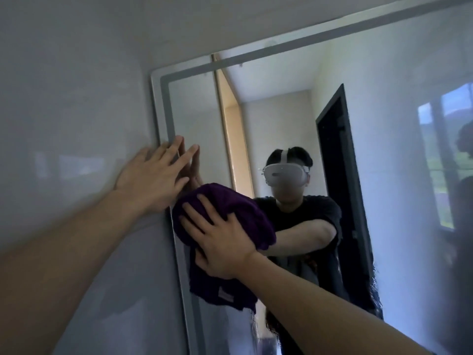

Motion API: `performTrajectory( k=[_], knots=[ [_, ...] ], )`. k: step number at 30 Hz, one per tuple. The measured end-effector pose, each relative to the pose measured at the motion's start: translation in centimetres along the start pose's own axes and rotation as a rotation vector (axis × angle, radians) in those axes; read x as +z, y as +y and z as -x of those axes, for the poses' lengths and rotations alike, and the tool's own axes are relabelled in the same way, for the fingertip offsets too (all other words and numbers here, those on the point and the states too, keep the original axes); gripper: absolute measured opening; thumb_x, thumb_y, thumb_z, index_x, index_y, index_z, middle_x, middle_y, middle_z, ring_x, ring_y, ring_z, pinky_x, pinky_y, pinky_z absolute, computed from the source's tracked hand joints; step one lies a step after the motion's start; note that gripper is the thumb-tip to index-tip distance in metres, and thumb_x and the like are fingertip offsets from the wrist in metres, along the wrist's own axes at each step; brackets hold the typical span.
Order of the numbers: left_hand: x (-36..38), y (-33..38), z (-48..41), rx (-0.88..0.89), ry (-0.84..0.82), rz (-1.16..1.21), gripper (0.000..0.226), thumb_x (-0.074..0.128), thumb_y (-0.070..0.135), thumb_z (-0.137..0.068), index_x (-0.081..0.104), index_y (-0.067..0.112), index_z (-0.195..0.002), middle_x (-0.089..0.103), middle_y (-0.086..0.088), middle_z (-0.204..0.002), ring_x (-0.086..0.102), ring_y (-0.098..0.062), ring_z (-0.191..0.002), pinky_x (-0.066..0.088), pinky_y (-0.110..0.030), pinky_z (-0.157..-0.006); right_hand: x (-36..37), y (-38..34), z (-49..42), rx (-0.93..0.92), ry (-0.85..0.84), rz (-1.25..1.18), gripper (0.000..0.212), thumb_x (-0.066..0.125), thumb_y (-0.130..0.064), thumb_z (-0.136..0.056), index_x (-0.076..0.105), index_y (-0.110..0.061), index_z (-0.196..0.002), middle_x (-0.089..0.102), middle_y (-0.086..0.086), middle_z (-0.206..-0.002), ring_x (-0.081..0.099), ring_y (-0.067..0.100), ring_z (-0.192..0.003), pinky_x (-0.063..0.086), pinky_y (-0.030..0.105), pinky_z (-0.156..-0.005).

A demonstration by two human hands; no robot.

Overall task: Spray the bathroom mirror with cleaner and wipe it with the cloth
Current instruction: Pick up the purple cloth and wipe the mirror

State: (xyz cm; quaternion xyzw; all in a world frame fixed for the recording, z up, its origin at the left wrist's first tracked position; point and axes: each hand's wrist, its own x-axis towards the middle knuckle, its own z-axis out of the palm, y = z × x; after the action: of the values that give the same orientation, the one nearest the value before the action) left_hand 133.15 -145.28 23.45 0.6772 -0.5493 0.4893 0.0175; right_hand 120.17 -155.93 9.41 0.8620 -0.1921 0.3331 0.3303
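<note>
The bathroom mirror [384,149] hangs on the wall, with a pale frame [163,119] down its left side. My right hand [220,242] presses a bunched purple cloth [230,206] flat against the glass near the mirror's left edge; part of the cloth hangs below the hand. My left hand [153,175] rests open, fingers spread, across the left frame and the wall just above the cloth. No spray bottle is in view.
A glossy grey wall [76,124] fills the left side. The mirror reflects a person wearing a white headset, a dark doorway, a wooden panel and a window on the right.
</note>
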Motion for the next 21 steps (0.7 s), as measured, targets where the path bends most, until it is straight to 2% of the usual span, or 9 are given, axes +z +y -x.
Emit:
performTrajectory(
  k=[5, 11, 13, 16, 18, 21],
  knots=[
    [0.7, -0.2, -0.1, -0.001, -0.011, -0.086, 0.090, 0.032, 0.056, -0.104, -0.045, 0.034, -0.143, -0.024, -0.005, -0.171, 0.003, -0.024, -0.162, 0.016, -0.046, -0.128, -2.6, 4.2, 3.2, 0.079, 0.011, 0.040, 0.075, 0.042, -0.048, -0.094, 0.019, -0.022, -0.160, 0.006, 0.002, -0.171, -0.006, 0.032, -0.156, 0.036, 0.060, -0.104],
    [0.7, -0.4, 0.0, -0.020, -0.004, -0.091, 0.095, 0.041, 0.059, -0.100, -0.032, 0.033, -0.155, -0.018, -0.004, -0.173, 0.009, -0.026, -0.161, 0.019, -0.046, -0.126, -6.8, 10.2, 7.9, 0.234, 0.037, 0.159, 0.075, 0.043, -0.050, -0.091, 0.025, -0.025, -0.159, 0.011, 0.000, -0.171, 0.001, 0.032, -0.157, 0.033, 0.063, -0.108],
    [0.4, 0.2, 0.0, -0.050, 0.006, 0.001, 0.097, 0.049, 0.060, -0.097, -0.018, 0.033, -0.162, -0.013, -0.005, -0.174, 0.009, -0.029, -0.161, 0.019, -0.049, -0.126, -7.9, 12.4, 9.5, 0.285, 0.053, 0.200, 0.075, 0.044, -0.050, -0.089, 0.028, -0.025, -0.158, 0.015, 0.000, -0.170, 0.007, 0.034, -0.157, 0.035, 0.065, -0.106],
    [-0.4, 3.1, 0.0, -0.115, 0.121, 0.314, 0.099, 0.066, 0.053, -0.091, 0.004, 0.032, -0.165, -0.007, -0.010, -0.174, 0.003, -0.036, -0.160, 0.016, -0.057, -0.127, -9.1, 14.7, 11.4, 0.336, 0.056, 0.237, 0.076, 0.045, -0.050, -0.087, 0.031, -0.025, -0.157, 0.018, 0.001, -0.170, 0.010, 0.035, -0.156, 0.033, 0.066, -0.108],
    [-1.3, 6.8, -0.3, -0.072, 0.142, 0.415, 0.102, 0.067, 0.056, -0.089, -0.001, 0.038, -0.163, -0.014, -0.007, -0.173, -0.006, -0.038, -0.160, 0.013, -0.061, -0.127, -9.6, 15.6, 12.2, 0.357, 0.064, 0.244, 0.076, 0.045, -0.049, -0.087, 0.030, -0.025, -0.158, 0.018, 0.001, -0.170, 0.009, 0.035, -0.156, 0.033, 0.066, -0.109],
    [-3.0, 13.2, -1.5, 0.033, 0.168, 0.496, 0.100, 0.058, 0.069, -0.089, -0.013, 0.052, -0.158, -0.028, 0.002, -0.170, -0.016, -0.041, -0.158, 0.010, -0.068, -0.124, -10.2, 16.3, 13.2, 0.377, 0.071, 0.240, 0.076, 0.046, -0.048, -0.087, 0.030, -0.025, -0.157, 0.017, 0.000, -0.170, 0.009, 0.034, -0.156, 0.035, 0.065, -0.107]
  ],
)
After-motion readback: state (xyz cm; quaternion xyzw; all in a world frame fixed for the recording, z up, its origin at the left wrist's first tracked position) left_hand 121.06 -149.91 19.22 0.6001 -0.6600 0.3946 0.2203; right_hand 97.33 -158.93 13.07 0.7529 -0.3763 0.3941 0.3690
